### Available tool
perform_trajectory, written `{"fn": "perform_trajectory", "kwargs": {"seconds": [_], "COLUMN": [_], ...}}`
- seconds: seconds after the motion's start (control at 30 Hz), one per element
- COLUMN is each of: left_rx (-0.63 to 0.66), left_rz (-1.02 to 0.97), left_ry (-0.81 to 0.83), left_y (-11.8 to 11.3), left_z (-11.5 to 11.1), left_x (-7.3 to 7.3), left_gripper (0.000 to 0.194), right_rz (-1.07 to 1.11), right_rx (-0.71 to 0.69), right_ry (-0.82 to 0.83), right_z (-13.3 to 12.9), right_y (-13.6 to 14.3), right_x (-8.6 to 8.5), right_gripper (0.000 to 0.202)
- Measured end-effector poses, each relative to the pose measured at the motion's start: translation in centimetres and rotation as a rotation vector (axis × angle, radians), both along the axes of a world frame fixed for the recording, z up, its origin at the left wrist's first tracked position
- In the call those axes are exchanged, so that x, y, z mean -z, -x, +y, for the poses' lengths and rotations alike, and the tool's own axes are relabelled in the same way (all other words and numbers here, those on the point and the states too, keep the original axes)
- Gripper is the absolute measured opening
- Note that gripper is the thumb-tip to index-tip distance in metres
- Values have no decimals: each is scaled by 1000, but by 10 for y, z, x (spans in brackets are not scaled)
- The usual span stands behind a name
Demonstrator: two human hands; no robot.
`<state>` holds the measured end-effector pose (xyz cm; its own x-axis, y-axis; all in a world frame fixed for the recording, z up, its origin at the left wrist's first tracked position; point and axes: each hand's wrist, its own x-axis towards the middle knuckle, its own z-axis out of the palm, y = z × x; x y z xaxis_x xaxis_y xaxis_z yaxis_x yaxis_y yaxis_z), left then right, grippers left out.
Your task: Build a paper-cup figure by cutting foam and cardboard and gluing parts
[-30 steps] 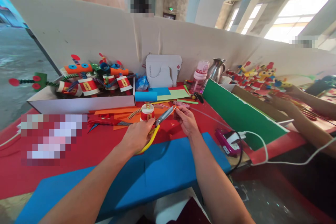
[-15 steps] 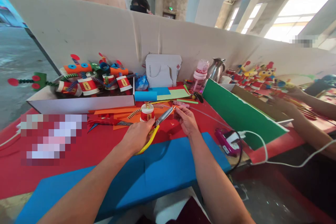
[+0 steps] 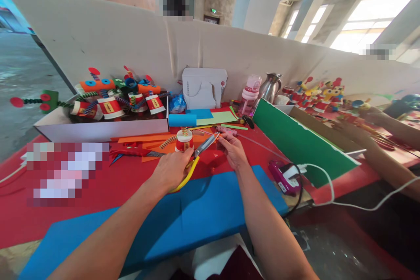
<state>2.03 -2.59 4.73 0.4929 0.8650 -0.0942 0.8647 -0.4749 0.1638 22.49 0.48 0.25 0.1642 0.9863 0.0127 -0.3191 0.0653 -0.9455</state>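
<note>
My left hand (image 3: 172, 168) is closed around the yellow handles of a pair of scissors (image 3: 206, 144), whose blades point up and to the right. At the blade tips, my right hand (image 3: 233, 148) pinches a small orange piece of paper (image 3: 216, 135), its fingers partly hiding it. Just behind my left hand stands a red and white paper cup (image 3: 184, 141) with a folded paper spring on top. Another folded paper spring (image 3: 168, 142) reaches out from the cup's left side. Small orange scraps lie on the red table (image 3: 216, 162) below the blades.
A white box (image 3: 105, 131) at left holds several paper-cup figures. Orange sheets (image 3: 131, 138), red-handled scissors (image 3: 131, 152) and a blue paper roll (image 3: 182, 120) lie behind. A green panel (image 3: 305, 144), a purple power socket (image 3: 284, 177) and cables stand right. A co-worker's arms (image 3: 377, 148) work beyond.
The scissor blades look slightly more closed at the orange paper, and my right fingers have shifted a little. The co-worker's hands at right have moved slightly.
</note>
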Motion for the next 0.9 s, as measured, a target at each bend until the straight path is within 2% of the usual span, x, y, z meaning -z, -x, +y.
{"fn": "perform_trajectory", "kwargs": {"seconds": [0.9], "left_rx": [-10], "left_rz": [-98], "left_ry": [14], "left_y": [4], "left_z": [0], "left_x": [-2], "left_gripper": [24], "right_rz": [-30], "right_rx": [31], "right_ry": [-27], "right_z": [-2], "right_y": [-2], "right_x": [-3], "right_gripper": [37]}}
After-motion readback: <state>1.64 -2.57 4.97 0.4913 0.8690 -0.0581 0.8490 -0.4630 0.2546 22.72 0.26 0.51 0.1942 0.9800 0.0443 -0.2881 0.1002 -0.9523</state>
